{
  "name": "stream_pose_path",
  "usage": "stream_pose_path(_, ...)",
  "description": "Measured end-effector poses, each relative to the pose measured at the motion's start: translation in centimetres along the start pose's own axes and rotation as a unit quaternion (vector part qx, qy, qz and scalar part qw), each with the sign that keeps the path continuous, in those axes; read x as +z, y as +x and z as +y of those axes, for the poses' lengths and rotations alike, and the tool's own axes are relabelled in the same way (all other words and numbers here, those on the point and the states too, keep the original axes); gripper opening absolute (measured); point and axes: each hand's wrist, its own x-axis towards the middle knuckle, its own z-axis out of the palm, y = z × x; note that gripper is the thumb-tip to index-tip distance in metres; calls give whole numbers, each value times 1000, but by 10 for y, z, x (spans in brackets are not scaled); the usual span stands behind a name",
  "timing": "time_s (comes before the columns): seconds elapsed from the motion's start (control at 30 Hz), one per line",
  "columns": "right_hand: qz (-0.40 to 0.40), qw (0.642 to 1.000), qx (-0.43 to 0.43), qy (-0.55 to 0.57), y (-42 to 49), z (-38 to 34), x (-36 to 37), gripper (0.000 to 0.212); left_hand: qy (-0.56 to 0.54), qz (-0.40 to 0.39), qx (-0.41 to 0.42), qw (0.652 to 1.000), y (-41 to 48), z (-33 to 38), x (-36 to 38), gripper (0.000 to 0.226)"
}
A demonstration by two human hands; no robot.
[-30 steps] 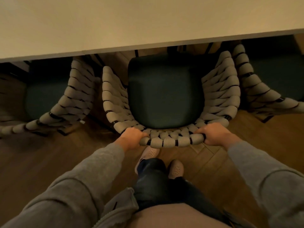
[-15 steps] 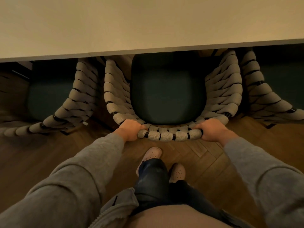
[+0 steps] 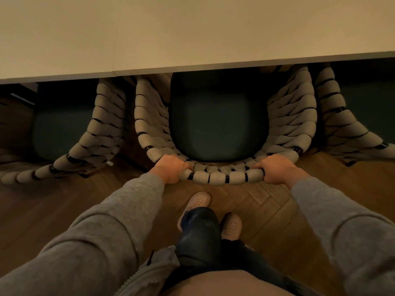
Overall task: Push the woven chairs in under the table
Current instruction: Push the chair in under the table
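Left hand (image 3: 171,169), right hand (image 3: 277,170) curled tight round back rim of middle woven chair (image 3: 218,124). Seat ahead of my fingers, partly under table (image 3: 192,39). Risk: uneven shove, woven sides snag left neighbour chair (image 3: 96,133) or right neighbour chair (image 3: 342,124).

Table (image 3: 192,28): plain pale cream top. 3 chairs, same look: middle chair (image 3: 218,178), left chair (image 3: 96,133) and right chair (image 3: 342,129) are all beige knitted cord wrapped in bands over a black frame, with black showing in the gaps. Seat cushion (image 3: 218,124) on the middle one: plain dark green. Floor (image 3: 267,201): brown wood, herringbone pattern. Sleeves (image 3: 119,221): plain grey. Trousers (image 3: 198,229): dark, near black. Shoes (image 3: 198,200): pale pinkish beige with small dark holes.
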Motion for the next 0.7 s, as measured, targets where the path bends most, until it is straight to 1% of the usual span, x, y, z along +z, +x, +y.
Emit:
stream_pose_path(0.2, 1, 1000, 9, 1, 4, 0, 3, 40, -5, -10, 8, 1000, 3, -5, -3, 49)
stream_pose_path(0.33, 6, 1000, 17, 16, 12, -2, 0, 42, 7, -10, -6, 1000, 5, -9, -12, 51)
stream_pose_path(0.47, -18, 999, 30, 5, 8, 0, 5, 40, 23, -4, -26, 999, 3, 2, -5, 48)
stream_pose_path(0.57, -51, 998, 47, -13, 5, 7, 14, 39, 20, 2, -3, 1000, 4, 12, -3, 46)
stream_pose_path(0.7, -48, 997, 55, -20, 6, 8, 16, 39, 33, 5, 4, 999, 6, 13, -6, 44)
